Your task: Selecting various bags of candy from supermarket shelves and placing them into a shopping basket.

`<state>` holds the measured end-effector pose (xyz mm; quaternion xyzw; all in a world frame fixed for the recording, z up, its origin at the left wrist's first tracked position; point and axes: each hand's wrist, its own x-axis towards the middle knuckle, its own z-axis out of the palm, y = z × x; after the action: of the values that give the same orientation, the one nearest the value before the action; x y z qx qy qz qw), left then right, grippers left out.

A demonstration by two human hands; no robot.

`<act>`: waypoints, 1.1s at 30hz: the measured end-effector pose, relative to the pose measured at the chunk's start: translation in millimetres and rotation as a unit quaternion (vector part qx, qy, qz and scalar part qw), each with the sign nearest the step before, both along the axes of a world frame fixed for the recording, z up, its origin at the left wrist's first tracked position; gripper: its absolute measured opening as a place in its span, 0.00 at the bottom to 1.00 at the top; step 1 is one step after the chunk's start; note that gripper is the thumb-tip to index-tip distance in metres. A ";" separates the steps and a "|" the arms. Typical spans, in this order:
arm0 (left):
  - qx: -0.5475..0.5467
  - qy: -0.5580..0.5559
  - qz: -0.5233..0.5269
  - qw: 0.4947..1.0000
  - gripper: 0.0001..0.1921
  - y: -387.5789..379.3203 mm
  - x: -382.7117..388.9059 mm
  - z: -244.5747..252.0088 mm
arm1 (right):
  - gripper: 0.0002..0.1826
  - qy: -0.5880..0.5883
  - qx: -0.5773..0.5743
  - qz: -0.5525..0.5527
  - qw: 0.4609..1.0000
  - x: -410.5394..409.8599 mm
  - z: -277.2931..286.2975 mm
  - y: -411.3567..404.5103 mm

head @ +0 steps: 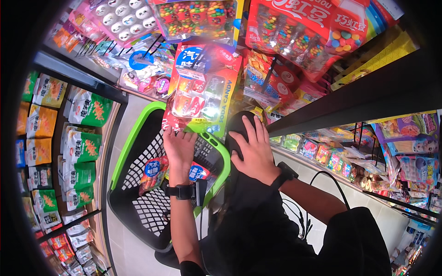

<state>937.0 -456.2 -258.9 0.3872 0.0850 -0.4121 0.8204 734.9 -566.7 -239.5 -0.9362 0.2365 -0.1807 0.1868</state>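
Note:
My left hand point(180, 149) is at the lower edge of a red and green soda candy blister pack point(200, 100), palm upward. Its fingertips touch or pass behind that edge; whether they grip is unclear. The pack is among the hanging goods, with a price tag in front of it. Spread fingers of my right hand point(253, 151) rest on my black-clothed knee point(244, 121). Below my left hand stands a black mesh shopping basket with a green rim point(133, 132). Inside lie a red candy bag point(152, 174) and a second similar pack point(199, 170), partly hidden by my wrist.
Large candy packs point(290, 32) hang above on hooks. A dark shelf upright point(352, 89) slants across the right. Rows of green snack bags point(83, 146) fill the left shelves. Black cables point(304, 220) hang beside my right arm, over the pale tiled floor point(129, 227).

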 end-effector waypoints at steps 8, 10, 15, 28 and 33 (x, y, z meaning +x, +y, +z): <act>0.188 -0.249 -0.103 0.944 0.40 44.4 -30.3 -8.9 | 0.26 -0.009 -0.029 0.001 1.000 -3.3 0.9 3.3; 0.266 -0.400 -0.257 0.838 0.42 56.4 -56.4 -5.4 | 0.27 -0.007 -0.036 -0.003 0.999 -7.2 -0.8 0.6; 0.314 -0.521 -0.453 0.652 0.41 149.2 -96.3 -26.1 | 0.27 -0.003 -0.052 0.030 0.998 0.2 -3.5 11.9; 0.644 -0.511 -0.157 0.548 0.16 324.1 -119.7 -10.2 | 0.23 0.065 0.179 0.156 0.969 26.7 38.7 61.1; 0.701 -0.304 -0.089 0.638 0.14 405.1 -122.0 -32.8 | 0.20 0.133 0.495 0.339 0.789 128.8 77.6 172.7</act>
<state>815.0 -51.2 -291.7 0.9556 0.0593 -0.1587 0.2412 863.8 -394.1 -161.9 -0.7500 -0.0166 0.1621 0.6411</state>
